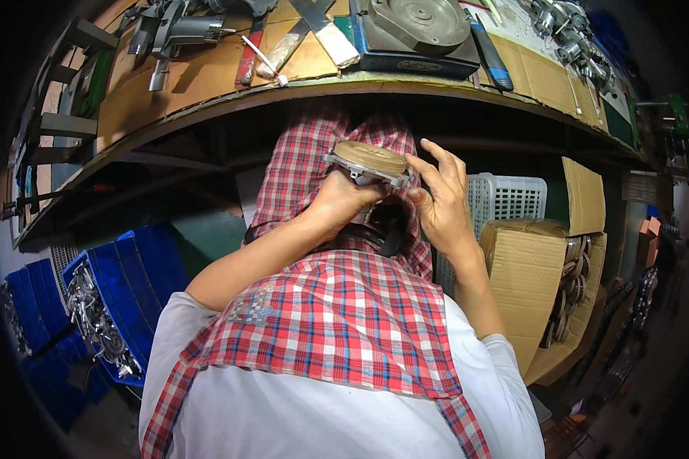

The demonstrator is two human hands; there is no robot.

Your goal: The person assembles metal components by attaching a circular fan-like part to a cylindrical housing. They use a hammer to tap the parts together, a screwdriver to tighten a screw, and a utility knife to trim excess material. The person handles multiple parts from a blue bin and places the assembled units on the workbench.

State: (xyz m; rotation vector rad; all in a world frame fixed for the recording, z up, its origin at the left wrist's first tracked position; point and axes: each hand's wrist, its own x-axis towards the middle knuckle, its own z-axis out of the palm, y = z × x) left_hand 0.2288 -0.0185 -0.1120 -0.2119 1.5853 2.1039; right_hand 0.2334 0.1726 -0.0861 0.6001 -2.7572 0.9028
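Above my lap, my left hand [346, 199] grips a metal casting from underneath. A round tan-brown disc [370, 157] sits on top of it, and a grey metal flange [356, 170] shows below the disc's edge. The part's lower side is hidden by my fingers. My right hand [445, 200] is raised at the part's right edge, fingers apart and index fingertip close to the rim. Whether that fingertip touches the rim I cannot tell.
The workbench ahead carries a blue-based metal fixture [421, 34], a blue-handled tool [491, 55], crossed flat bars [314, 34] and grey castings [177, 32]. Blue bins [142, 268] of metal parts stand left. At right are a white crate [509, 195] and a carton [517, 283] of round parts.
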